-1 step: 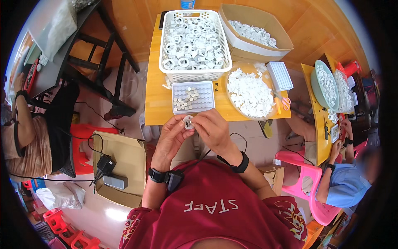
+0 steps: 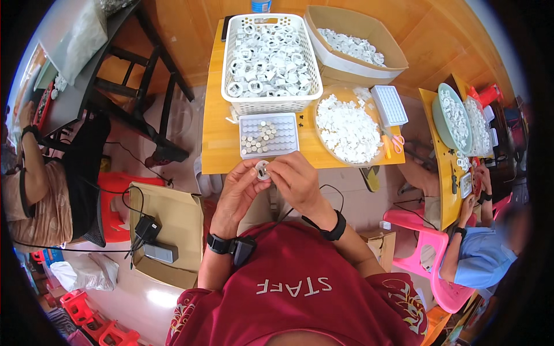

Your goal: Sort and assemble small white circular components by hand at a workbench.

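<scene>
Just below the near edge of the yellow table [image 2: 214, 132], both hands meet on one small white round part [image 2: 262, 170]. My left hand [image 2: 238, 193] pinches it from the left and my right hand [image 2: 297, 179] from the right. Each wrist wears a black band. Just beyond the hands lies a white compartment tray [image 2: 269, 154] partly filled with small metal discs. Behind it stands a white basket [image 2: 271, 105] full of white ring parts. To the right is a clear bowl [image 2: 346, 88] heaped with white pieces.
A cardboard box [image 2: 352, 70] of white parts, a small white grid tray [image 2: 389, 105] and scissors [image 2: 393, 139] sit at the table's right. Another person [image 2: 34, 184] sits at the left and one [image 2: 482, 259] on a pink chair [image 2: 430, 259] at the right. An open carton [image 2: 173, 219] holds a power adapter.
</scene>
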`<action>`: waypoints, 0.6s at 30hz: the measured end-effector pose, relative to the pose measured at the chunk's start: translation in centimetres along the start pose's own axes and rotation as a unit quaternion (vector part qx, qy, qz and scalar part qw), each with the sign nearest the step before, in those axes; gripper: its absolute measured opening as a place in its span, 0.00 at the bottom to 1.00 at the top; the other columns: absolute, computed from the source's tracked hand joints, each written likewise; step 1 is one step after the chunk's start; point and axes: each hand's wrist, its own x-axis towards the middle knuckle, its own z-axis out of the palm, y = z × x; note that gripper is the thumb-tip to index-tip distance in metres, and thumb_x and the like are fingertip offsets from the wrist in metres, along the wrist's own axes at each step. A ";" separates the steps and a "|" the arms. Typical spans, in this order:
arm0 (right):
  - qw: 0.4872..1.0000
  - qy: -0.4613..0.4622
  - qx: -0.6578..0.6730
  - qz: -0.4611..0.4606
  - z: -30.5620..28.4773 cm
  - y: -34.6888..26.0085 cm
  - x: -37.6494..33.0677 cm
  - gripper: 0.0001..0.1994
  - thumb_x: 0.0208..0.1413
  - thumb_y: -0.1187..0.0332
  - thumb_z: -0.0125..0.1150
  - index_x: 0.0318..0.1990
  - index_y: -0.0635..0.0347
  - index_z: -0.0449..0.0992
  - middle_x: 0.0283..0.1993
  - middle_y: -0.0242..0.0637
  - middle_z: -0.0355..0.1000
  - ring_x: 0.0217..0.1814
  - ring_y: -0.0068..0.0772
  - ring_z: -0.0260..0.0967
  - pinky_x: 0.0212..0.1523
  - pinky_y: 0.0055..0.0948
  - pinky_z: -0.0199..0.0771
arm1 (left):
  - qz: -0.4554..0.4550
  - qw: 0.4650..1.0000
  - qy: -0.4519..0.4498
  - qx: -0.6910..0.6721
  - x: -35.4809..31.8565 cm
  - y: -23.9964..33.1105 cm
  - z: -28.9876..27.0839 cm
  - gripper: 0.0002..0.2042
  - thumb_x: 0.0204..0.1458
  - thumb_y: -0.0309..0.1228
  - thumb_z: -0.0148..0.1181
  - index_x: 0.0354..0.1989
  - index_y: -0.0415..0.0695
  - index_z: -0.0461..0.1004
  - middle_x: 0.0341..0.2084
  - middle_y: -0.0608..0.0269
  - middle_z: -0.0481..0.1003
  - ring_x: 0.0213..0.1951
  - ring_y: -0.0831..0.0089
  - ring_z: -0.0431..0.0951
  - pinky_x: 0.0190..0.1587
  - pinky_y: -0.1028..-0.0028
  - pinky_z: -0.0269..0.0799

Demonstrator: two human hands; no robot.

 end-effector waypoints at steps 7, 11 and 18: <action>1.000 -0.004 -0.016 -0.018 -0.2 -0.2 -0.3 0.08 0.37 0.80 0.61 0.29 0.62 0.74 0.26 0.36 0.68 0.27 0.35 0.65 0.25 0.28 0.66 | 0.004 1.000 0.017 0.019 -0.2 -0.1 0.4 0.08 0.53 0.26 0.51 0.41 0.39 0.69 0.35 0.60 0.73 0.34 0.74 0.75 0.39 0.76 0.74; 0.999 -0.024 0.025 0.005 -0.3 0.2 -0.5 0.08 0.38 0.80 0.60 0.29 0.62 0.74 0.26 0.36 0.68 0.26 0.35 0.65 0.25 0.28 0.66 | 0.002 0.999 0.018 0.042 -0.3 -0.1 0.2 0.08 0.53 0.25 0.51 0.40 0.39 0.69 0.35 0.61 0.73 0.34 0.75 0.75 0.39 0.76 0.74; 0.999 -0.050 -0.018 -0.011 -0.4 -0.2 -0.6 0.07 0.40 0.80 0.59 0.30 0.62 0.74 0.27 0.36 0.68 0.28 0.36 0.65 0.27 0.28 0.66 | 0.007 0.999 0.017 0.047 -0.5 -0.2 0.2 0.08 0.52 0.24 0.52 0.40 0.39 0.69 0.34 0.61 0.73 0.34 0.74 0.75 0.38 0.76 0.74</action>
